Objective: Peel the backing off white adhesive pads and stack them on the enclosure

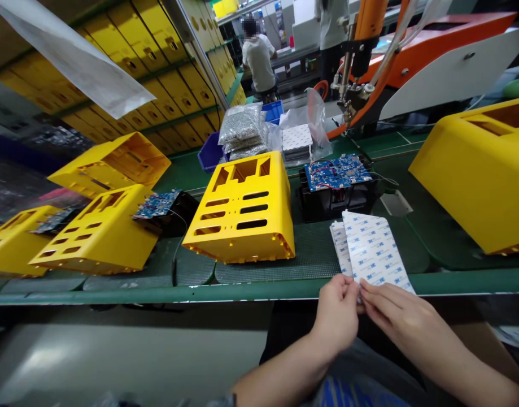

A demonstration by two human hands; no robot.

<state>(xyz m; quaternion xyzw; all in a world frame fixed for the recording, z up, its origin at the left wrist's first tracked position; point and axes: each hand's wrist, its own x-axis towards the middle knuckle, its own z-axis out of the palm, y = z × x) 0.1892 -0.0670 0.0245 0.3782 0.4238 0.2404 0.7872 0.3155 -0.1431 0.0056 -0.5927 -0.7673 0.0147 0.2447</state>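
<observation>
A white sheet [374, 249] printed with blue 3M marks is held over the near edge of the conveyor. A narrower piece [341, 246] with the same print shows just behind its left side. At the sheet's lower left corner, my left hand [337, 310] has its thumb and fingers pinched together. My right hand [397, 312] pinches the sheet's near edge, its fingertips almost meeting those of the left. Beyond the sheet sits a blue circuit board [339, 172] on a black holder [339, 204], with thin wires attached.
A slotted yellow housing [242, 209] stands left of the board; another yellow housing [475, 175] is at right. More housings line the green conveyor [259, 273] leftward. Behind are bagged small parts [241, 125], stacked printed sheets [297, 137], an orange machine arm [366, 25] and a seated person [258, 59].
</observation>
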